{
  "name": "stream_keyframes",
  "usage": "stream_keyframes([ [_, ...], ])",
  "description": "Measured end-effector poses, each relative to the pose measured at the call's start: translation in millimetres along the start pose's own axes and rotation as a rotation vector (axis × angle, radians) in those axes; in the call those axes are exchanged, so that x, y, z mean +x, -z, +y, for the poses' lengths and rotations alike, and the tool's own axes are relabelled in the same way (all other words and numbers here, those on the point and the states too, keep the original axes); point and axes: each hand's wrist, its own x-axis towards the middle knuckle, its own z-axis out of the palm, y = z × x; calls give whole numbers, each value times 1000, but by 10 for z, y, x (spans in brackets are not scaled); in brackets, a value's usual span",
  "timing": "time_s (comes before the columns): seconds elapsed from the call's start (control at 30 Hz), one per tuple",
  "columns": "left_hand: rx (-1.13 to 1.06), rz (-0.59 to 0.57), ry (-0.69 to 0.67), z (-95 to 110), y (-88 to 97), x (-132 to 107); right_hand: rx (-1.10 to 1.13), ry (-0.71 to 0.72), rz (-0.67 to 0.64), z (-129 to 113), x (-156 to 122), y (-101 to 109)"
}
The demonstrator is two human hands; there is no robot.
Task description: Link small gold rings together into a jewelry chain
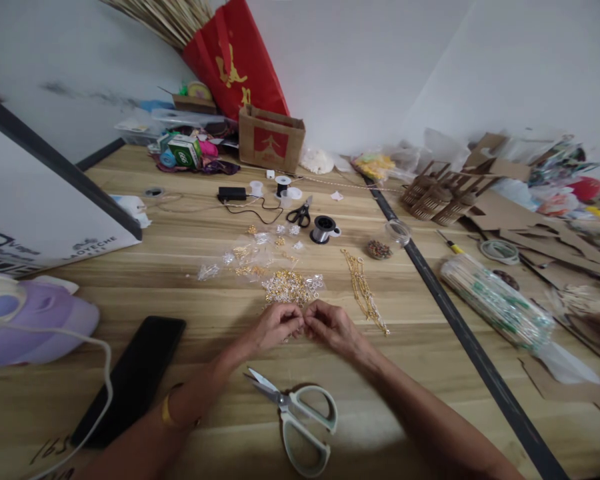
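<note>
- Left grip and right grip: fingertips pinched; cannot tell what's held.
- Chains lie linked, seemingly done.
- Pieces remain loose, piled.

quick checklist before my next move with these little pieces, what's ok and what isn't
1. Left hand and right hand close together: ok, fingertips meet by the pile of small gold and silvery pieces.
2. Piece securely pinched: cannot tell, fingers hide whatever is between them.
3. Pale-handled scissors closed: not ok, blades slightly parted.
4. Gold chains away from both hands: ok, they lie apart, beyond the right hand.
5. White cord off the phone: not ok, it crosses over it.
</note>
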Motion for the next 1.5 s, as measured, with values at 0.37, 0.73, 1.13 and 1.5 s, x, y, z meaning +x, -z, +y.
stream_keyframes([
  [0.37,-181,-57,76,60,35,-17,-171,65,33,-91,-12,18],
  [0.73,-111,10,81,-4,-26,14,-156,13,38,-33,0,28],
  [1.13,373,193,89,53,-156,-19,-175,36,17,-44,-12,-7],
  [1.5,497,152,59,36,-133,-22,-198,41,8,-52,-16,7],
])
